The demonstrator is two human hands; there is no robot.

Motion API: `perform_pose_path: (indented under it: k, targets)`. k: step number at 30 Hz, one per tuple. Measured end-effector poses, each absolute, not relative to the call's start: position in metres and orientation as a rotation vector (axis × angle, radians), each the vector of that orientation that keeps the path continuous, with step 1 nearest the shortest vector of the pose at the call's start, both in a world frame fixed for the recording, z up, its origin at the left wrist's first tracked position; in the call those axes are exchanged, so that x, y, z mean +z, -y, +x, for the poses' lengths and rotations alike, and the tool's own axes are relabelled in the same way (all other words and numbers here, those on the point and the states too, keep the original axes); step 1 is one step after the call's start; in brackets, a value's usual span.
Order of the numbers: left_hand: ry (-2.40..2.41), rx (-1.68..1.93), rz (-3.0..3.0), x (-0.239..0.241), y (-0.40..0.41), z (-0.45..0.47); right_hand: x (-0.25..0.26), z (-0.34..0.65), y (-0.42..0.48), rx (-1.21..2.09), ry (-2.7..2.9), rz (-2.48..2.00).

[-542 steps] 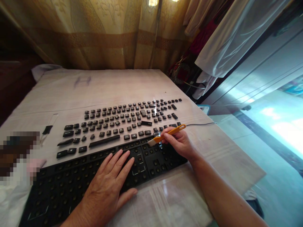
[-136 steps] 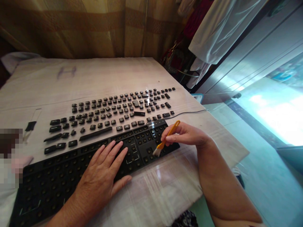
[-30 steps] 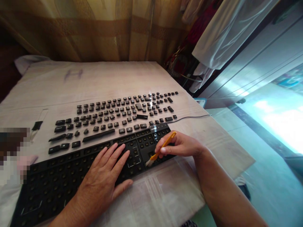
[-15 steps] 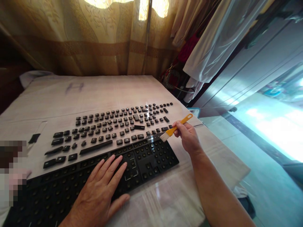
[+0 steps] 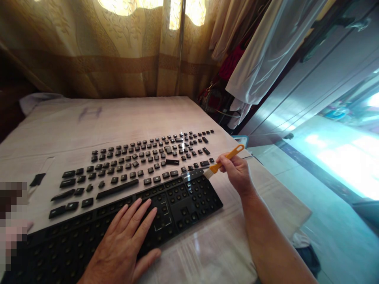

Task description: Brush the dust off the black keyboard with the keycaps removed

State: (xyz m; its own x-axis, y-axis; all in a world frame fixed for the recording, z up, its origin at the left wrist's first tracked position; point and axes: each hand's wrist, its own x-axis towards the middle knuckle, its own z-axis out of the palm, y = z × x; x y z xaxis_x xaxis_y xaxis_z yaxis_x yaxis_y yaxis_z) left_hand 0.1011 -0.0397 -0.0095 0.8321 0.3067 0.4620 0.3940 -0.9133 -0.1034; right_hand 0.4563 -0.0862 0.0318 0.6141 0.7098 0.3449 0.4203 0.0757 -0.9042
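A black keyboard base (image 5: 189, 201) with its keycaps off lies along the near edge of the table. My left hand (image 5: 126, 240) rests flat on its middle, fingers stretched out. My right hand (image 5: 235, 171) pinches a small brush with an orange handle (image 5: 226, 157). The pale bristles touch the keyboard's far right corner. Behind the keyboard, several loose black keycaps (image 5: 148, 157) lie in rows on the pale table cover (image 5: 124, 114).
A thin cable (image 5: 251, 156) runs off the table's right edge. A small black piece (image 5: 37, 179) lies at the left. Curtains (image 5: 112, 47) hang behind the table, and white cloth (image 5: 266, 51) hangs at the right. Tiled floor (image 5: 325, 205) lies beyond the right edge.
My right hand lifted the brush from the keyboard's near right edge to its far right corner. The left hand stayed flat on the keyboard. The camera tilted up.
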Motion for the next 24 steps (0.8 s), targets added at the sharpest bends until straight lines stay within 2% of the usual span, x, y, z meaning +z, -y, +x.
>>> perform_pose_path:
  k: [11, 20, 24]
  targets:
    - [0.537, -0.658, -2.804, -0.0081, 0.0404, 0.1022, 0.0262, 0.4544, 0.0890, 0.109, 1.303, -1.683]
    - [0.538, -0.656, -2.810, -0.0093, 0.0409, 0.1021, 0.0275, 0.4497, 0.0882, 0.232, 1.306, -1.658]
    - [0.554, -0.659, -2.814, -0.0100, 0.0419, 0.1016, 0.0253, 0.4522, 0.0897, 0.185, 1.205, -1.634]
